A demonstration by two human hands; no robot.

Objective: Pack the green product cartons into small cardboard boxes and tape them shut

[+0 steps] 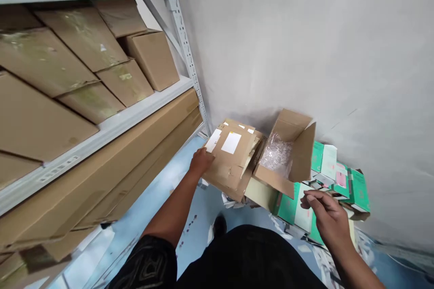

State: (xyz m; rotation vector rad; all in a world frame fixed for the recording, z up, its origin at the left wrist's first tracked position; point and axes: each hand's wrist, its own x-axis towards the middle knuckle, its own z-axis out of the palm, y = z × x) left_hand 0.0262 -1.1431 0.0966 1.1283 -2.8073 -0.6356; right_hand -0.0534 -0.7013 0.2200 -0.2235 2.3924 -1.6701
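My left hand (200, 161) grips the near left edge of a stack of flattened cardboard (232, 158) with white labels, lying on the floor by the wall. My right hand (325, 216) hovers with fingers loosely curled and apart, holding nothing, just above green and white cartons (294, 207). Between the hands stands an open cardboard box (288, 153) with clear plastic wrap (276, 153) inside it.
A metal shelf rack (183, 40) on the left carries many brown cardboard boxes (149, 58), with long flat cartons (111, 176) on its lowest level. A grey wall (305, 31) runs behind. More green cartons (352, 185) and paper scraps lie on the blue floor (203, 216).
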